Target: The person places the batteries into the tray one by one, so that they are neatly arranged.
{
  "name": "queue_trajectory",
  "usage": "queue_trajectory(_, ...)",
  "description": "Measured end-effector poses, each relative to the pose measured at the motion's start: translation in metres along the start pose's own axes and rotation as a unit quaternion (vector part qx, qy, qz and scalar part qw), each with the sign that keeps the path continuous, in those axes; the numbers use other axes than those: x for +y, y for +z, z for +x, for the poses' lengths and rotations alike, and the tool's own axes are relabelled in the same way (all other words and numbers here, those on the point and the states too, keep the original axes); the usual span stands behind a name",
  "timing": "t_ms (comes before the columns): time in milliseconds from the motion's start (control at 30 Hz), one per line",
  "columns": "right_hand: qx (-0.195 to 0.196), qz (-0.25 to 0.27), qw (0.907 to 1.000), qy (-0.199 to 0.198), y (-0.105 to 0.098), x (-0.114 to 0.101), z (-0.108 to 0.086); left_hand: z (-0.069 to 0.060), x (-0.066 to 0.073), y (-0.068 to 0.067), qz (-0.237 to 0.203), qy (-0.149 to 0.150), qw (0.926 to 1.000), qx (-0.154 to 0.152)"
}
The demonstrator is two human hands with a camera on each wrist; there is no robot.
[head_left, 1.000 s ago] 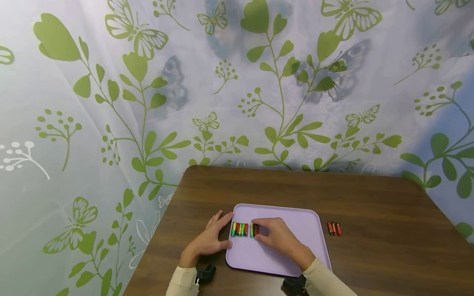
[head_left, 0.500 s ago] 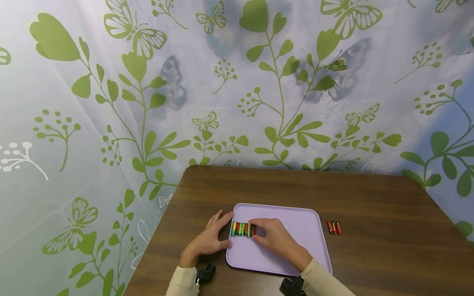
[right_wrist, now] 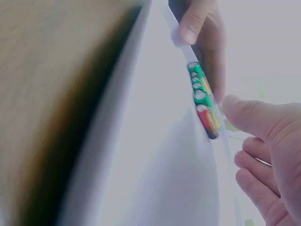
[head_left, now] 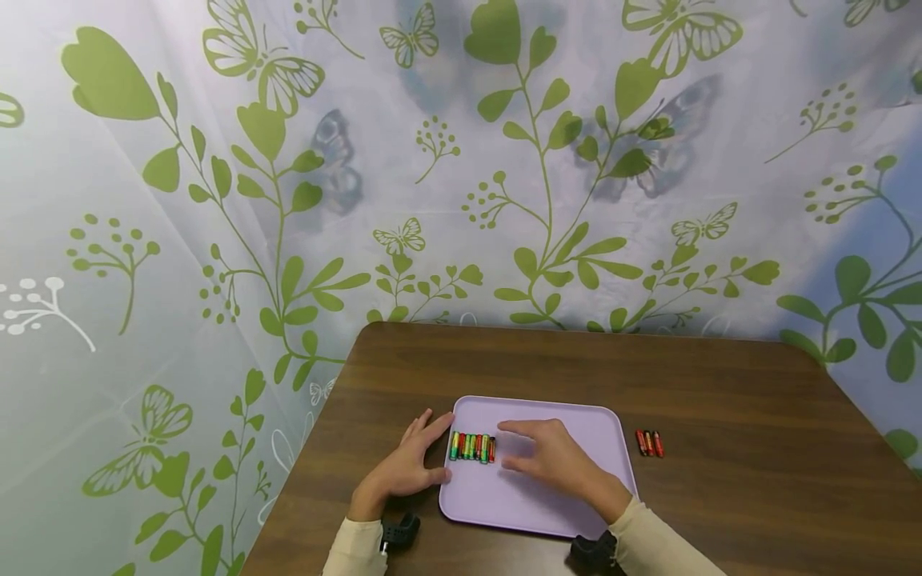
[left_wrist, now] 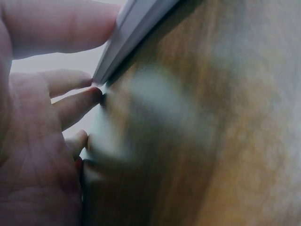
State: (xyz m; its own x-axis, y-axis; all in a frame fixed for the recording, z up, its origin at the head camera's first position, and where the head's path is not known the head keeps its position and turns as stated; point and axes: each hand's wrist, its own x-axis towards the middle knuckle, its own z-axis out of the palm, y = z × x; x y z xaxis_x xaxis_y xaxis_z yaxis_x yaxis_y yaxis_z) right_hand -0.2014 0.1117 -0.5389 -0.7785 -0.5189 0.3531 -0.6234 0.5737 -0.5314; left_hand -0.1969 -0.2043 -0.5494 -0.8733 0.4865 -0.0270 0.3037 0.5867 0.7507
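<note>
A row of several red and green batteries [head_left: 472, 447] lies side by side at the left end of the lilac tray [head_left: 533, 512]. Just right of the row, over the tray, is the right hand [head_left: 562, 460], thumb and fingers apart and holding nothing. The right wrist view shows that hand [right_wrist: 268, 150] beside the batteries [right_wrist: 204, 108]. At the tray's left edge the left hand [head_left: 406, 464] rests with thumb and fingertips touching the rim. In the left wrist view the left hand [left_wrist: 42, 122] touches the tray rim [left_wrist: 127, 37].
On the brown wooden table [head_left: 749, 480], right of the tray, lies a group of three batteries [head_left: 649, 443], mostly red. A patterned curtain [head_left: 461, 176] with green leaves and butterflies hangs behind the table.
The right hand has slid the batteries at its fingertips left against the row, then let go and moved a little to the right. The left hand has stayed at the tray's edge.
</note>
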Motion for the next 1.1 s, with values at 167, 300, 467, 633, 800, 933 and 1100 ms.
queue_trajectory(167,-0.012,0.021,0.9993,0.030,-0.025,0.008,-0.009,0.000,-0.001,0.000,-0.005,0.002,1.0000,0.000)
queue_trajectory(300,-0.006,0.017,0.9990,0.041,-0.045,0.017,-0.020,0.000,-0.001,-0.001,-0.006,0.000,1.0000,-0.001)
queue_trajectory(467,0.011,0.007,0.9996,0.026,-0.066,0.035,-0.034,0.000,-0.002,0.000,-0.006,-0.001,1.0000,-0.002)
queue_trajectory(633,0.015,-0.004,0.9995,0.029,-0.084,0.052,-0.051,0.000,-0.004,0.000,-0.009,0.005,0.9999,-0.002)
queue_trajectory(800,0.019,-0.022,0.9982,0.052,-0.101,0.065,-0.068,0.000,-0.004,0.000,-0.008,0.013,0.9999,-0.004)
queue_trajectory(933,0.028,-0.026,0.9974,0.061,-0.114,0.073,-0.080,0.000,-0.004,0.000,-0.007,0.016,0.9998,-0.005)
queue_trajectory(1100,0.037,-0.060,0.9958,0.059,-0.126,0.085,-0.095,0.001,-0.005,-0.001,-0.004,0.017,0.9998,-0.006)
